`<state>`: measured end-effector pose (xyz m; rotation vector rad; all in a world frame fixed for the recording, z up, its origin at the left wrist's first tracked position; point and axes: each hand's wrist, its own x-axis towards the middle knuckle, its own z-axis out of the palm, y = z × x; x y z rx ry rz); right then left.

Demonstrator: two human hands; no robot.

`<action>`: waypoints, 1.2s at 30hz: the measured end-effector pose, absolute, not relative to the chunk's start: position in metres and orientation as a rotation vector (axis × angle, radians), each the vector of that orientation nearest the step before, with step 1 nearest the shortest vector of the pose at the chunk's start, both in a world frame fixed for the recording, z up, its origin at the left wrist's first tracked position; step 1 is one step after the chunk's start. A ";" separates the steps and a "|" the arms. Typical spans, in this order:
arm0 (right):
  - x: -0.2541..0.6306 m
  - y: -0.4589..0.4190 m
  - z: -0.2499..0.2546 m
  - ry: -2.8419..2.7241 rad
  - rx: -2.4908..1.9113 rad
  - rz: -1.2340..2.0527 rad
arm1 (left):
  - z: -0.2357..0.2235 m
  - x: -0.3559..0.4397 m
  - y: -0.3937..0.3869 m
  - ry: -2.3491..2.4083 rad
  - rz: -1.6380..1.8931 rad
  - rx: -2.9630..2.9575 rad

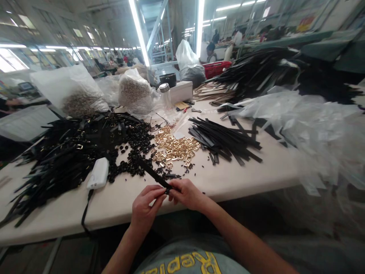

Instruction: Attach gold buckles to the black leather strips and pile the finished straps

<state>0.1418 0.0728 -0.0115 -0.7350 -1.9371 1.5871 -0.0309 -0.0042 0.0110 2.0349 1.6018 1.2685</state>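
Basically pinching a black strap (154, 175) in the right fingers (176, 185) and a little black bit (167, 191) by its lower end in the left fingers (154, 187), at the tabletop's (245, 182) near edge. Just beyond, gold buckles (173, 146); toward the left edge, a dark heap (65, 156).

And now holding a black strap (154, 174) in right hand (186, 193), pinching a small black piece (167, 191) at its end with left hand (145, 202)!
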 end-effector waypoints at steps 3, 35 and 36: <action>0.141 0.073 -0.013 -1.980 -0.707 1.509 | 0.006 -0.030 -0.002 1.569 1.257 2.017; 0.143 0.067 0.002 -1.997 -0.827 1.373 | 0.005 -0.020 0.022 1.403 1.473 0.704; 0.143 0.067 0.002 -2.003 -0.830 1.362 | 0.003 -0.017 0.020 1.427 1.461 0.745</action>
